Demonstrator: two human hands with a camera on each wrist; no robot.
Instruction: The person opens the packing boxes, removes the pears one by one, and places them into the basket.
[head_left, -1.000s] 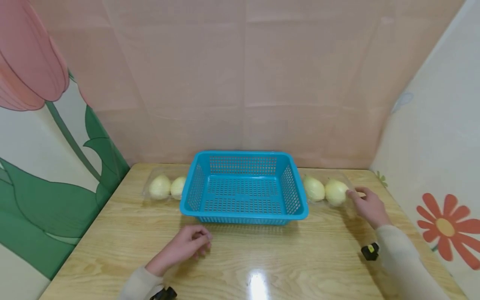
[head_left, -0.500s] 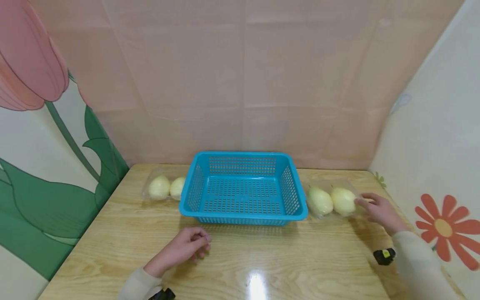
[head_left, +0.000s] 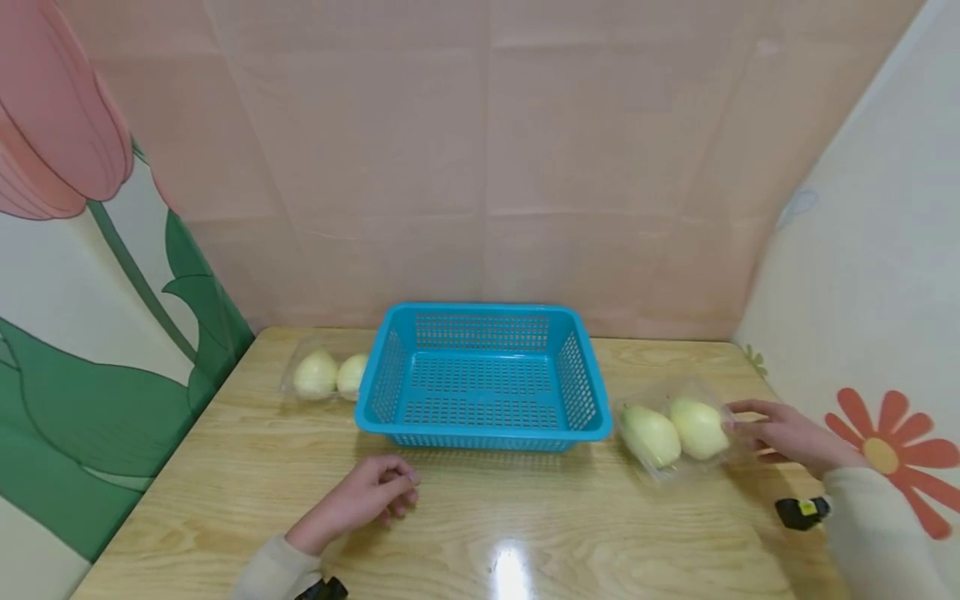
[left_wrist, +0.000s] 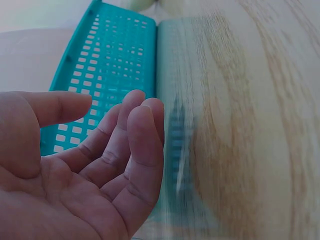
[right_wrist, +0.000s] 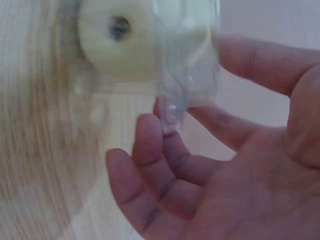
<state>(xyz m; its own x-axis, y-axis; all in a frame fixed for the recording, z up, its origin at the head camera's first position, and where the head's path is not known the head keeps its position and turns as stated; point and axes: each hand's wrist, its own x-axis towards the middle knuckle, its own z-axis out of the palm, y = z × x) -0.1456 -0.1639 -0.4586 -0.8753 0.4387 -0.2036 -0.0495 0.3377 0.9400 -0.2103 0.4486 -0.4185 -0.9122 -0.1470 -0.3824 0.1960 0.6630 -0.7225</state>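
With our right grip we pinch the edge of a clear box. Two pale pears sit inside it, just left of that grip. We can't tell if the box touches the bench. Farther left of our right grip stands a blue basket full of little holes. Our left grip is loose, its fingers softly bent, near the basket's front side. Beyond that grip and a bit to its left, a second box holds two more pears, partly hidden by the basket.
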